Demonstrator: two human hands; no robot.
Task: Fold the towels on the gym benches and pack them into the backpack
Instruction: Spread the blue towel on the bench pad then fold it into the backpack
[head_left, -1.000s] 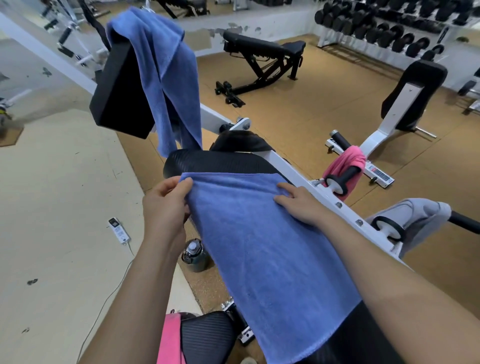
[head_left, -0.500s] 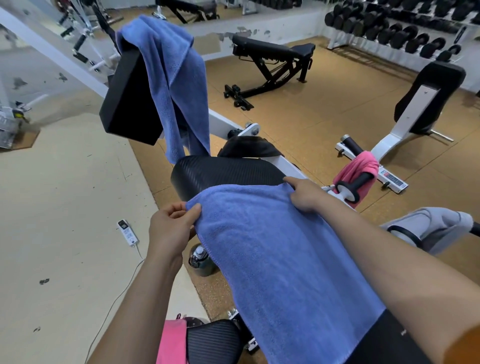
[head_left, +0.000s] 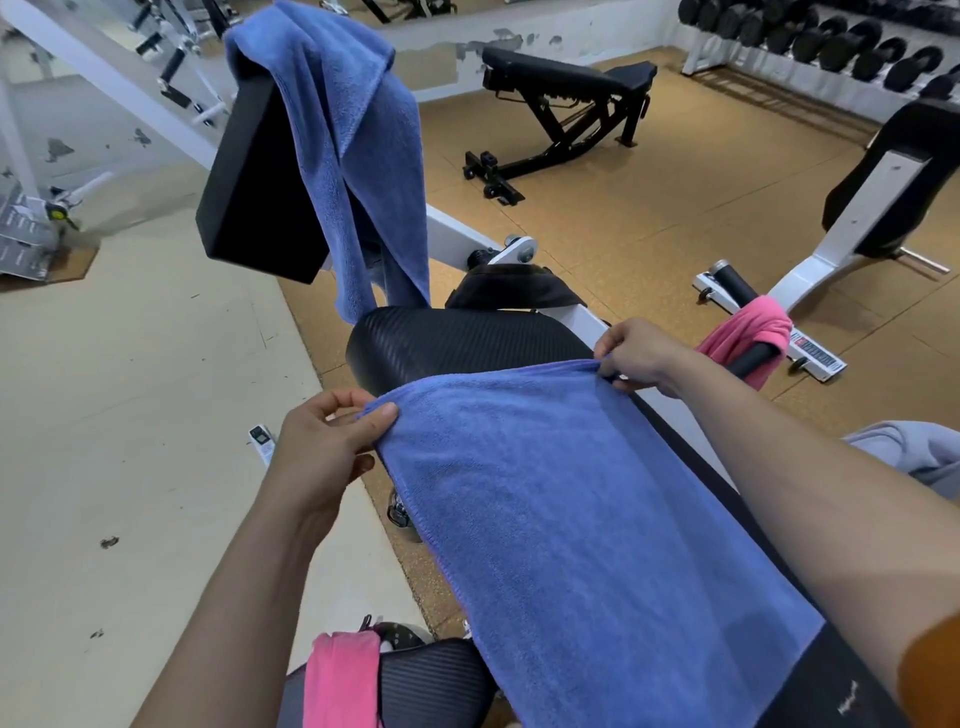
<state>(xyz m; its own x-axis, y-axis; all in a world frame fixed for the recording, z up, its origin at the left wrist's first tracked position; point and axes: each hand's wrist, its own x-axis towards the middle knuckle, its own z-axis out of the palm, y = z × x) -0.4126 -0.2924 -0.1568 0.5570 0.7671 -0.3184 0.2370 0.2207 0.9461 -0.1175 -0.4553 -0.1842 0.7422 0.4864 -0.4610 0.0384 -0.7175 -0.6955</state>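
Head view: we look down at a blue towel (head_left: 597, 519) spread flat along a black padded bench (head_left: 457, 338), our left hand (head_left: 322, 447) and right hand (head_left: 636, 356) each pinching a far corner in a closed grip. Folding seems barely begun, with no crease visible yet. A second blue towel (head_left: 358, 145) hangs over a raised pad at the far left, pink towels lie far right (head_left: 743, 332) and at the near edge (head_left: 340, 680), and no backpack is visible.
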